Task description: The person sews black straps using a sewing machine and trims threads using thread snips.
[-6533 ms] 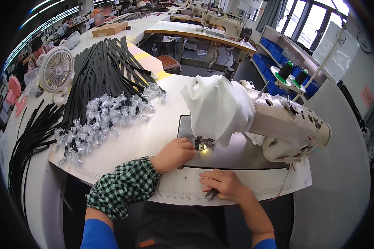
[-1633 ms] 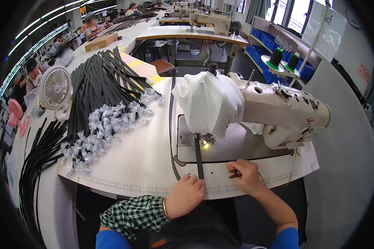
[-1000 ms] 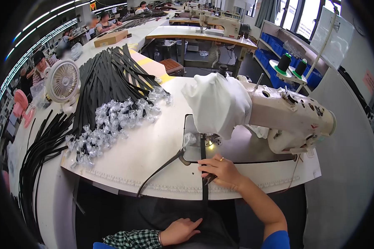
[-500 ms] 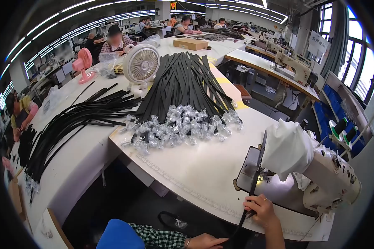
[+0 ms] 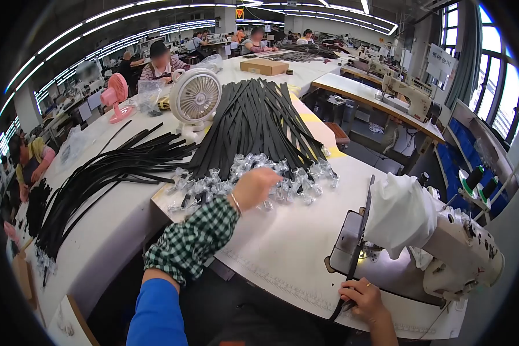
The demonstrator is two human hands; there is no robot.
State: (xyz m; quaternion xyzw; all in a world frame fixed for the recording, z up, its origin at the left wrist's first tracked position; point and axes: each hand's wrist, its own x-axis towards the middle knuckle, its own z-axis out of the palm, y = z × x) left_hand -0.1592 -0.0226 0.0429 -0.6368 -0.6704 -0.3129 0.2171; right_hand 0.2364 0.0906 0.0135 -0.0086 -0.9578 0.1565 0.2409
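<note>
My right hand (image 5: 363,301) is closed around the lower part of a black strap (image 5: 352,266) at the table's front edge. The strap runs up past the needle area of the sewing machine (image 5: 452,242), whose head has a white cloth (image 5: 399,213) over it. My left hand (image 5: 257,188) reaches over the plastic-wrapped ends (image 5: 213,185) of a large pile of black straps (image 5: 254,118). Its fingers are smeared and partly hidden, so I cannot tell whether they grip one.
A white fan (image 5: 196,95) stands beside the pile. More black straps (image 5: 106,173) hang over the left table. A pink fan (image 5: 116,95) and a cardboard box (image 5: 264,67) are farther back. Thread cones (image 5: 474,177) stand at right. Several people sit at other workplaces.
My left hand has moved from the strap's lower end below the table edge up to the wrapped ends of the pile. My right hand stays on the strap by the machine.
</note>
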